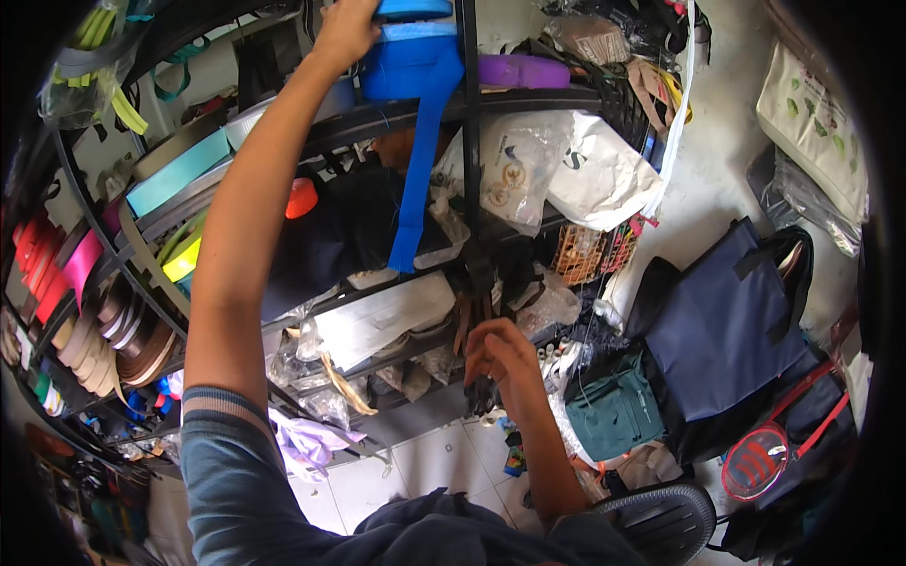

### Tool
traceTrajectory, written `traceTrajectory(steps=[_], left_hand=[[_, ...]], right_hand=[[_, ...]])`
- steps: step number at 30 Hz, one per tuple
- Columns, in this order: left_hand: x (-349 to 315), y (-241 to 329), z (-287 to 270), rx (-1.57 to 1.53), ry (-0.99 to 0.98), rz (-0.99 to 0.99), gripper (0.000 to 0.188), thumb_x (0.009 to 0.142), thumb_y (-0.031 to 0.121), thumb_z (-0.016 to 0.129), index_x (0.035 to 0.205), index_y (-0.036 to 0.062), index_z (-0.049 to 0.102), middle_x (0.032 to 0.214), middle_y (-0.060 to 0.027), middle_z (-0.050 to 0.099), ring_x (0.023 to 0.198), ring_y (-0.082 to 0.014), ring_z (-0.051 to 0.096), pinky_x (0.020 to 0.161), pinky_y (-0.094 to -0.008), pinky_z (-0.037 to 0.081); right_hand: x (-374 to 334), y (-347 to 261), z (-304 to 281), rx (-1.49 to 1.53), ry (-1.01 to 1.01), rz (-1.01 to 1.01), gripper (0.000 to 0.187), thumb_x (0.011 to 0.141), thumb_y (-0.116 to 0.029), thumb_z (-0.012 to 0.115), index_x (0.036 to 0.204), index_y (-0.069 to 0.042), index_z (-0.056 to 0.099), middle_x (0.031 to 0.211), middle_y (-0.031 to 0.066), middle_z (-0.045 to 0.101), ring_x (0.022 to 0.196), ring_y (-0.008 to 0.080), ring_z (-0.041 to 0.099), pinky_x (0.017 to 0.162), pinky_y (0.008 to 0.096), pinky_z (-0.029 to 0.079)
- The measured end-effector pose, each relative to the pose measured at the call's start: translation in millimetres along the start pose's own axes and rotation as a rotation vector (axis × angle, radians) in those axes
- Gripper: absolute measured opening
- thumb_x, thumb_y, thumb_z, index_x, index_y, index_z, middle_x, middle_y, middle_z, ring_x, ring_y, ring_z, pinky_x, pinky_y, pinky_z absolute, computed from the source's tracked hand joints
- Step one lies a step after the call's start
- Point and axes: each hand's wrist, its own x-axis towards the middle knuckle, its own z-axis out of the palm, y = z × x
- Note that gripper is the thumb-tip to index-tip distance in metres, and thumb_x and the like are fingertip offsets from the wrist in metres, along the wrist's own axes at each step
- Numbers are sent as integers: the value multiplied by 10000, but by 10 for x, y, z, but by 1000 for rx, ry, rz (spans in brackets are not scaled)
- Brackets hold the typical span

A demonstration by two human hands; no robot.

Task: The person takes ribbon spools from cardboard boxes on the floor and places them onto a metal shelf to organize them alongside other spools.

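High on the shelf, my left hand (345, 34) reaches up against the left side of a blue webbing roll (415, 68); its fingers run out at the top edge, so their grip is hidden. A loose end of the blue webbing hangs down over the shelves. Above it sits a second blue roll (413, 9), partly cut off. Lower down, in front of the shelving, my right hand (505, 357) is raised with its fingers loosely bent and apart. I see nothing held in it. Dark straps (483, 396) hang just beyond its fingers.
Black metal shelving (472, 170) carries a purple roll (524, 71), a turquoise roll (179, 174) and plastic bags (510, 170). A navy tote bag (722, 321) and a green bag (615, 407) are at the right. A black chair (661, 524) stands close by my right arm.
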Motion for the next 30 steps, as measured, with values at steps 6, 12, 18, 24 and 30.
traceTrajectory(steps=[6, 12, 18, 24, 30], left_hand=[[177, -285, 130, -135, -227, 20, 478, 651, 7, 503, 1127, -2, 456, 1150, -297, 503, 1098, -429, 490, 911, -467, 392], [-12, -324, -38, -371, -346, -133, 486, 802, 294, 557, 1163, -11, 447, 1158, -237, 508, 1098, -336, 489, 929, -411, 385], [-89, -3, -115, -606, -319, -560, 550, 862, 467, 582, 1219, 53, 523, 1078, -161, 591, 968, -244, 569, 831, -347, 449], [-103, -176, 185, -515, -104, -339, 465, 867, 423, 588, 1104, 24, 615, 1024, -167, 644, 949, -246, 597, 819, -352, 463], [13, -34, 229, -381, -203, -379, 539, 866, 448, 574, 1194, 21, 550, 1112, -225, 600, 1008, -316, 592, 872, -379, 452]], right_hand=[[58, 67, 4, 18, -52, 50, 185, 912, -169, 499, 992, -6, 536, 874, 108, 578, 697, 167, 605, 592, 328, 505], [163, 175, 127, 39, -112, 104, 187, 914, -163, 497, 1001, -4, 542, 856, 84, 573, 667, 168, 599, 613, 302, 488], [187, 246, 164, 71, -125, 137, 193, 916, -164, 496, 1009, 0, 538, 848, 84, 565, 649, 170, 601, 612, 295, 482], [103, 292, 189, 89, -113, 143, 185, 924, -155, 482, 1010, 1, 534, 844, 86, 567, 649, 177, 605, 616, 296, 481], [26, 291, 123, 62, -107, 145, 180, 923, -152, 473, 1009, -6, 535, 876, 97, 582, 734, 173, 604, 611, 334, 504]])
